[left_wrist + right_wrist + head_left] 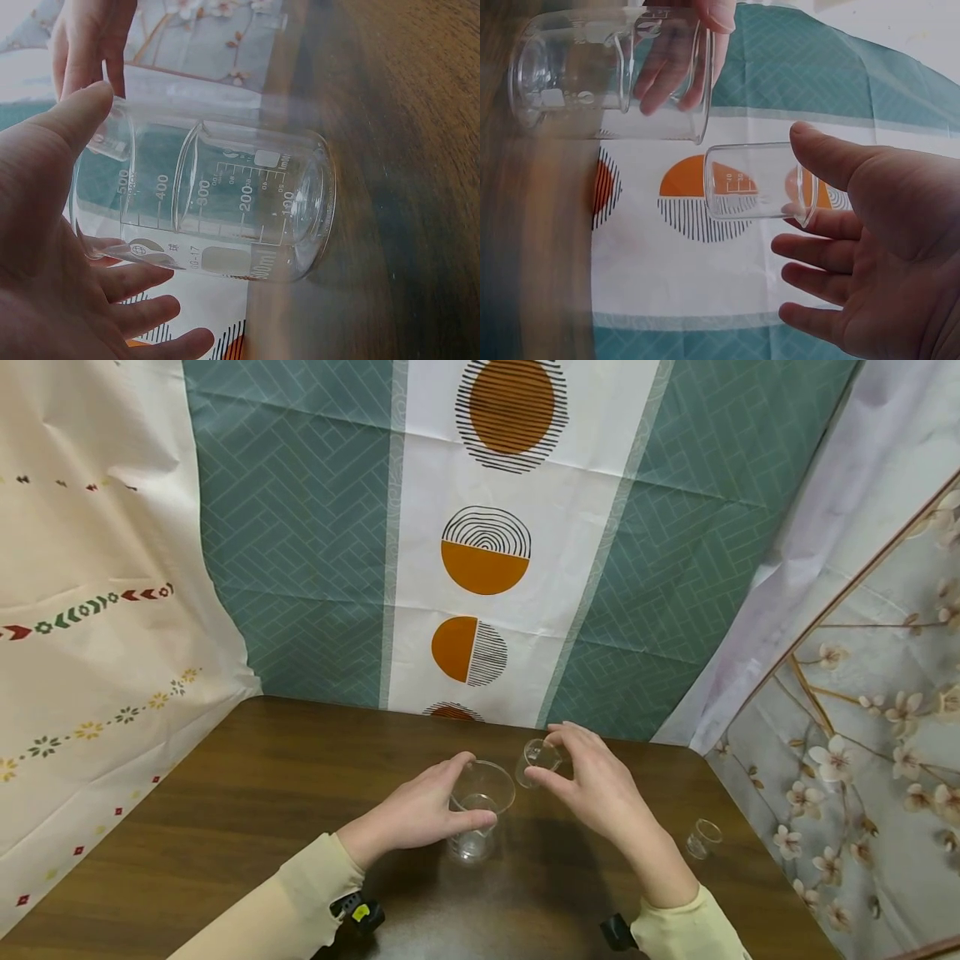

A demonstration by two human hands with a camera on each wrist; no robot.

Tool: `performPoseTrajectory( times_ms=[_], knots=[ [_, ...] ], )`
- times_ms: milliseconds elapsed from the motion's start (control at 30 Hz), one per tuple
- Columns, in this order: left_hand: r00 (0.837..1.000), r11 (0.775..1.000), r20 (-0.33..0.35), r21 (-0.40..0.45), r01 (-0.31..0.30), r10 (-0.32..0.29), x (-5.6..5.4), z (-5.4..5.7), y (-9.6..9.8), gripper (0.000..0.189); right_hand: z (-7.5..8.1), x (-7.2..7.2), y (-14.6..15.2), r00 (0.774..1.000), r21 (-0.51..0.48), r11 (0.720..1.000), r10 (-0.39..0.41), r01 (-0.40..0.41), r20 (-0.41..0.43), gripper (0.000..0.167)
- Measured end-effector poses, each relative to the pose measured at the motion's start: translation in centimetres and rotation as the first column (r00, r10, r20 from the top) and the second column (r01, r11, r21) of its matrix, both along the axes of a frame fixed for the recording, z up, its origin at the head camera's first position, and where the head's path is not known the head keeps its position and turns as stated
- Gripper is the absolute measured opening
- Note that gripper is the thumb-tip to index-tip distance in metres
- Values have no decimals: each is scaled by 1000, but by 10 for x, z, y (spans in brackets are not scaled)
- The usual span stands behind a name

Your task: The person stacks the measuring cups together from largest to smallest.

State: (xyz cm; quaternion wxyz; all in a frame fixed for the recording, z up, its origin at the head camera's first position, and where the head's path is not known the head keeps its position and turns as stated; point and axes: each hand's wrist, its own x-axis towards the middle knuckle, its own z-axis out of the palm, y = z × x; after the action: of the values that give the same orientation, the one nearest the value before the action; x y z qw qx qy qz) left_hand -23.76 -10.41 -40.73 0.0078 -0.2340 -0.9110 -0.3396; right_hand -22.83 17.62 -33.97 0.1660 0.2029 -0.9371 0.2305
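Note:
In the head view my left hand holds a large clear glass beaker near its rim, thumb on one side and fingers on the other. The beaker stands upright on the table. A smaller glass beaker sits nested inside it, its rim showing about halfway up in the left wrist view. My right hand pinches another small glass beaker at its rim between thumb and index finger. This one hangs upright above the table, just right of the large beaker's mouth. The other right fingers extend loosely.
A tiny glass beaker stands near the right edge of the brown wooden table. Patterned cloths hang along the back, left and right sides of the table. Dark bands show at both wrists.

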Motion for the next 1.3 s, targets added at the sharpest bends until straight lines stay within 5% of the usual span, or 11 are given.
performPoseTrajectory(
  times_ms=[1300],
  knots=[
    [1000, 1000, 25, -11, 4, -4, -3, 2, 1, 100, 5, -2, -21, 998, -136, 990, 46, -40, 44, 42]
  ],
)
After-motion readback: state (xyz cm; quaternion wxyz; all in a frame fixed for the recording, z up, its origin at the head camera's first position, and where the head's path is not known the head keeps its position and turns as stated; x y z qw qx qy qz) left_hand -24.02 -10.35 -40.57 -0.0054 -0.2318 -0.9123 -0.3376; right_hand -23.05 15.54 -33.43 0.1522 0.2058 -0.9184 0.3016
